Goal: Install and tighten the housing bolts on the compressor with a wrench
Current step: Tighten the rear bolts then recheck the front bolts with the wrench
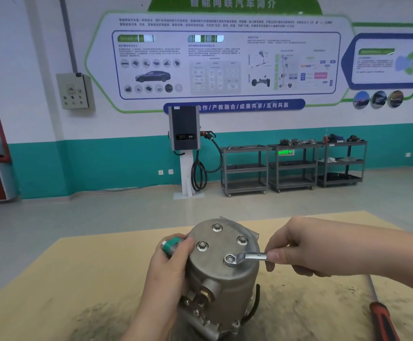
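A grey metal compressor (221,279) stands upright on the yellow table (77,279). Several flanged bolts sit in its round top housing, among them one at the back (217,227), one on the left (202,246) and one on the right (242,240). The ring end of a silver wrench (246,257) sits over the front bolt (230,259). My right hand (306,249) grips the wrench handle from the right. My left hand (168,264) wraps around the compressor's left side, thumb on the top edge, next to a green connector (172,244).
A screwdriver with a red-and-black handle (382,318) lies on the table at the lower right. Beyond the table's far edge is open floor, a charging post (184,143) and three grey shelf carts (294,166) along the wall.
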Demonstrator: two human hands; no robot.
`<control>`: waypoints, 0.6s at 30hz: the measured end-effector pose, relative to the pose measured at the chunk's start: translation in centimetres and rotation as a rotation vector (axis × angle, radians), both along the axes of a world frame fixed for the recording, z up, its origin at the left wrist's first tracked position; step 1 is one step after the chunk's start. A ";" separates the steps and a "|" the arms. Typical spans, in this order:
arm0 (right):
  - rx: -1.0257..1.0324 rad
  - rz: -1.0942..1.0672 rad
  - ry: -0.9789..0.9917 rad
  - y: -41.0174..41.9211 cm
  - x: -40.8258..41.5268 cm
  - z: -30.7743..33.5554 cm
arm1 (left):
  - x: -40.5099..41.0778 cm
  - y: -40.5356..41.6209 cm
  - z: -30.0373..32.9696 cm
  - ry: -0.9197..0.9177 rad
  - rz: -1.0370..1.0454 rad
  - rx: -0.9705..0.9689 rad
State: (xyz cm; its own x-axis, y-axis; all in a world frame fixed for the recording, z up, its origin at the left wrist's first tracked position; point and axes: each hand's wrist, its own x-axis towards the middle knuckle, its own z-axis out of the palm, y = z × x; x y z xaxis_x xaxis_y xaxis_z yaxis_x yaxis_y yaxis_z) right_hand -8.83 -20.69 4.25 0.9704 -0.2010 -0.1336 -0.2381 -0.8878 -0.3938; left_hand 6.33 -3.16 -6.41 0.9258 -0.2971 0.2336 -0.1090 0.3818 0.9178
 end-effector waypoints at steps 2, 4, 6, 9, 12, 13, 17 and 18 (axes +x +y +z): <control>0.022 0.002 0.026 0.2 0.1 0.0 | -0.1 0.0 -0.1 0.015 0.012 -0.022; 0.049 0.003 0.056 0.3 0.3 0.1 | -0.1 0.0 -0.2 0.038 0.038 -0.040; 0.083 0.005 0.091 0.3 0.5 0.3 | -0.1 0.0 -0.3 0.056 0.066 -0.042; 0.150 -0.004 0.147 0.0 0.9 0.8 | -0.2 0.0 -0.2 0.064 0.076 -0.018; 0.188 -0.006 0.207 -0.3 1.3 1.4 | -0.3 -0.1 0.1 0.052 0.076 0.024; 0.207 -0.010 0.224 -0.3 1.3 1.5 | -0.4 -0.2 0.1 0.048 0.084 0.037; 0.075 -0.029 0.168 0.3 0.8 0.2 | -0.8 -0.9 0.1 0.063 0.218 0.083; -0.001 -0.031 0.127 0.5 0.7 -0.2 | -0.8 -1.1 0.1 0.073 0.252 0.084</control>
State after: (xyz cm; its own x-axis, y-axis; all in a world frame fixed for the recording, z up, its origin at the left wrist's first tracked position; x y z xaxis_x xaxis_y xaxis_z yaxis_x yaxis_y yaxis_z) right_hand -8.15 -20.18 4.09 0.9390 -0.2307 -0.2552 -0.3133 -0.8797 -0.3576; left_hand 5.49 -4.24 -6.30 0.9865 -0.0711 0.1475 -0.1229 0.2733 0.9540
